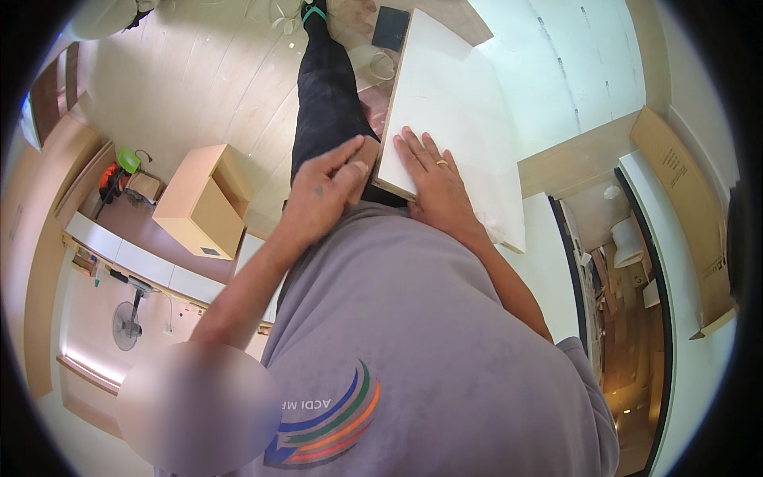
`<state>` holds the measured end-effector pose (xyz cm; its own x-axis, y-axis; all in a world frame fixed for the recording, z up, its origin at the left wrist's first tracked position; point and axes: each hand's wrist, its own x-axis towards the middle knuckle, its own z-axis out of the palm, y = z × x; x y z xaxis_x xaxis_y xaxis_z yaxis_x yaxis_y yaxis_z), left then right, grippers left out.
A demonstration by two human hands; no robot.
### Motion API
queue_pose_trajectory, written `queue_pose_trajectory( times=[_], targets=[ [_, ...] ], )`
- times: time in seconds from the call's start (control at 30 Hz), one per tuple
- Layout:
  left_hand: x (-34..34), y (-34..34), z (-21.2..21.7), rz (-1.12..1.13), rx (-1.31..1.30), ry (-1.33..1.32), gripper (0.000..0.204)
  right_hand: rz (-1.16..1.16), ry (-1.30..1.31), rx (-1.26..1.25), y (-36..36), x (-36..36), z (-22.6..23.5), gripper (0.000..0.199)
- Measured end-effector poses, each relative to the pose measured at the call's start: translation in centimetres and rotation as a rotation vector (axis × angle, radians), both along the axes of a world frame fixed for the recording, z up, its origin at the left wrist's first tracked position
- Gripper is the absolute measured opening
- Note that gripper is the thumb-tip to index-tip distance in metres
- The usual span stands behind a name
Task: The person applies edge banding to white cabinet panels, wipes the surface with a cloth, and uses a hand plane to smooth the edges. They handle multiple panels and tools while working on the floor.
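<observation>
My left hand [330,183] is closed around a flat brown piece [365,171] whose kind I cannot make out. That piece stands against the near left edge of a white board [469,111]. My right hand [435,179] lies flat on the board's white face with its fingers a little apart and a ring on one of them. The board rests by my lap and slants away to the far right. Its underside is hidden. My outstretched leg [327,91] in dark trousers lies along its left side.
A light wooden box [203,208] with an open compartment stands to the left. Behind it are a green item [128,160] and a standing fan [127,324]. A dark square sheet [391,29] lies beyond the board's far left corner. Cardboard [687,215] leans at the right.
</observation>
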<state>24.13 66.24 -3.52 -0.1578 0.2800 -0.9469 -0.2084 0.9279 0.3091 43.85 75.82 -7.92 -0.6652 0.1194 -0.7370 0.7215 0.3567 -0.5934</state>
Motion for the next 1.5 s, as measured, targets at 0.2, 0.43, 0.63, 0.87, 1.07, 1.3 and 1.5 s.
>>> queue_pose_trajectory(
  times=[0.2,0.43,0.63,0.87,1.07,1.3,1.5],
  targets=[
    [2.1,-0.1,-1.7,0.007,0.074,0.099,0.055,0.021,-0.016,-0.021,0.6,-0.1,-0.1,0.105],
    [3.2,0.6,-13.9,0.055,0.18,0.191,0.054,0.063,-0.014,-0.038,0.4,0.2,-1.2,0.103],
    [2.3,3.4,-26.1,0.053,0.094,0.068,0.057,0.086,-0.013,-0.03,0.0,0.4,-1.2,0.101],
    [0.3,1.2,-14.6,0.034,0.107,0.035,0.055,0.042,-0.015,-0.055,-0.1,0.5,-1.5,0.098],
    [2.2,-1.4,-5.0,0.019,0.082,0.079,0.053,0.069,-0.036,-0.055,0.0,0.2,-1.6,0.1],
    [3.3,0.4,-17.7,-0.025,0.223,0.226,0.044,0.066,-0.024,-0.04,-0.5,0.1,-1.5,0.092],
    [1.3,4.0,-33.1,-0.232,0.331,0.373,0.04,0.074,-0.006,-0.009,-1.6,0.9,-1.9,0.087]
  ],
)
